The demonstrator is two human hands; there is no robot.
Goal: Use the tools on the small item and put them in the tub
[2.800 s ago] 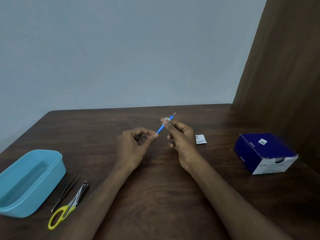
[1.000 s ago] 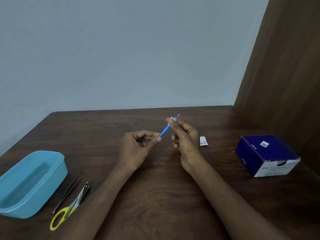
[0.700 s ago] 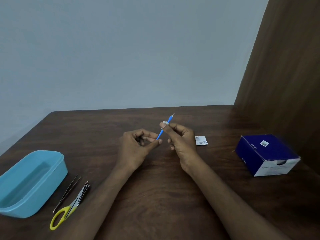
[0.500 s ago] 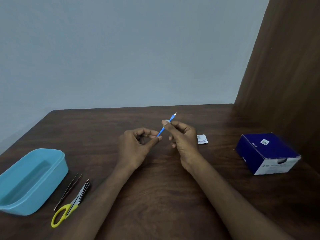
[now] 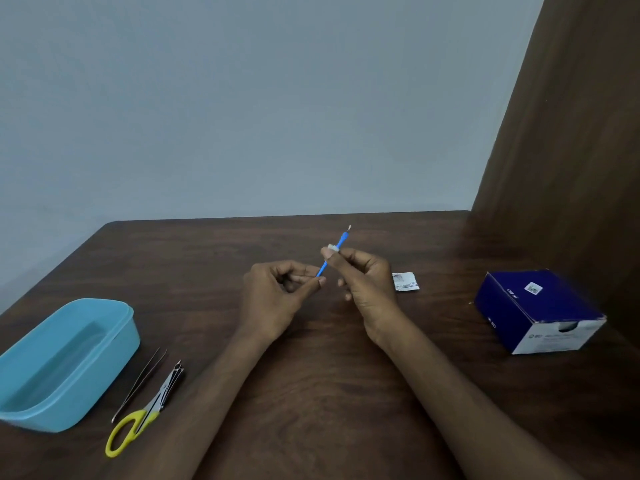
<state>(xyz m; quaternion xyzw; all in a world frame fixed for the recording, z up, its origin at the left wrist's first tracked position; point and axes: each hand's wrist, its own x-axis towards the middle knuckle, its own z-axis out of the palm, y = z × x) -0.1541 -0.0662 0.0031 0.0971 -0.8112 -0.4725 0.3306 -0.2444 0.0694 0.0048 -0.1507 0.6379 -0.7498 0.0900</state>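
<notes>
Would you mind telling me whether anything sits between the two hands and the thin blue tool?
Nothing visible does: the left hand pinches the blue tool at its lower end, and the right hand pinches it higher up through a small white piece.

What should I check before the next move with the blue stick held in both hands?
1. Left hand pinches the lower end of the blue stick: ok.
2. Right hand pinches the stick's middle through a small white pad: ok.
3. Stick tip is uncovered, pointing up and away: ok.
4. Tip clean: cannot tell, too small.
5. Torn white packet lies on the table beside the right hand, apart from it: ok.
6. Blue tub, tweezers and scissors lie left, away from both hands: ok.
</notes>
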